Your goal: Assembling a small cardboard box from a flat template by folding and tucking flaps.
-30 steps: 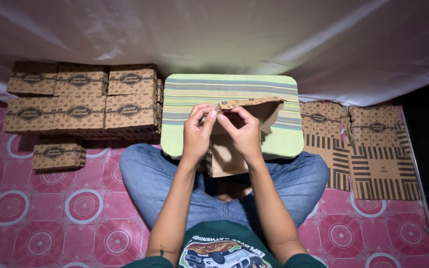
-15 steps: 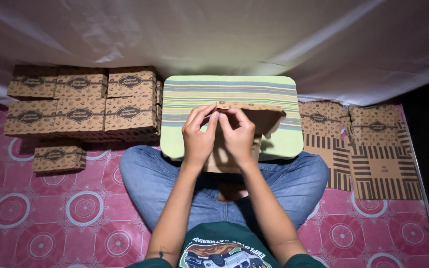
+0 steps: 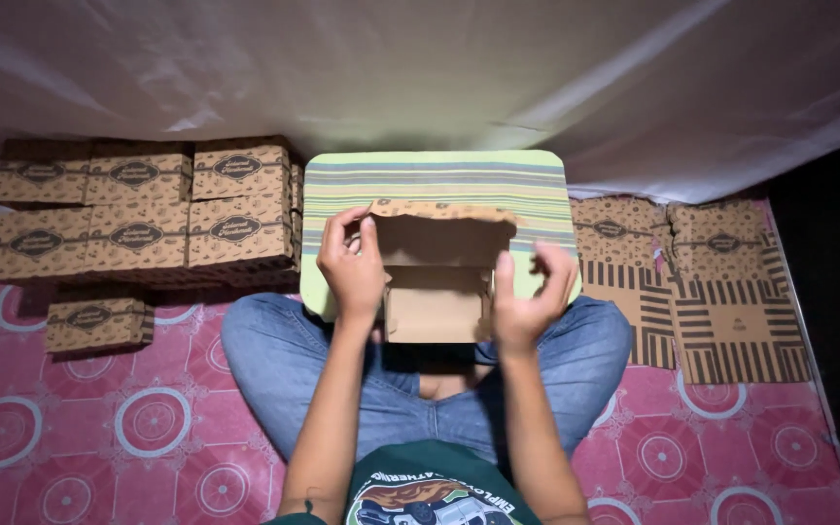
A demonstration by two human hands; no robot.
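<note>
**Box half-folded, lid up**

Item: brown card box [image 3: 437, 282], open, on striped tray [image 3: 435, 178] over the lap.
Left hand [image 3: 352, 267]: grips left wall.
Right hand [image 3: 529, 297]: fingers loosely curled at right wall, thumb touching it.
Step, by my judgement: side walls being set.
Next calls for tucking flaps, lowering lid.
Nearby: finished boxes [image 3: 138, 209] left, flat blanks [image 3: 692, 282] right.

Home packing spot — patterned floor mat [image 3: 148, 428], stacked cardboard boxes [image 3: 148, 209], hanging sheet [image 3: 420, 68].
</note>
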